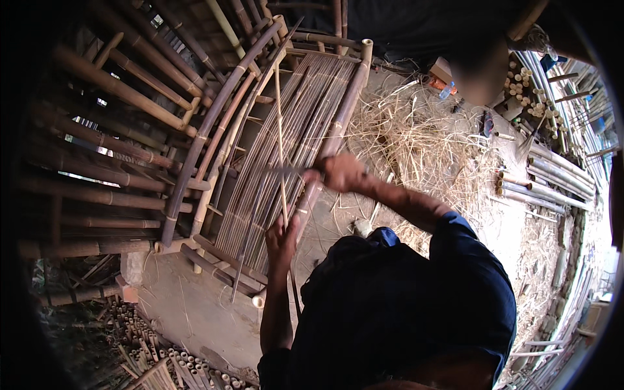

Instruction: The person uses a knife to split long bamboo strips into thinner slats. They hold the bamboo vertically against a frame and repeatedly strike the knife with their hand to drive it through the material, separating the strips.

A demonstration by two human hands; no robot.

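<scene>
My left hand (pixel 283 239) is closed around a long, thin bamboo strip (pixel 280 123). The strip runs away from me over the bench, and its near end hangs down past my wrist. In my right hand (pixel 342 173) is a knife, its dark blade (pixel 285 170) pointing left and lying across the strip; the blade is slightly blurred. Whether the edge bites into the strip I cannot tell. Both hands are over the right side of a bamboo bench (pixel 342 117), whose seat is made of narrow slats (pixel 260 175).
Curly bamboo shavings (pixel 416 143) cover the floor to the right. Bamboo poles (pixel 552 185) lie at the far right, near a stack of cut pole ends (pixel 520 81). Thick bamboo framing (pixel 123 156) stands at the left. Short bamboo pieces (pixel 188 367) are piled at the lower left.
</scene>
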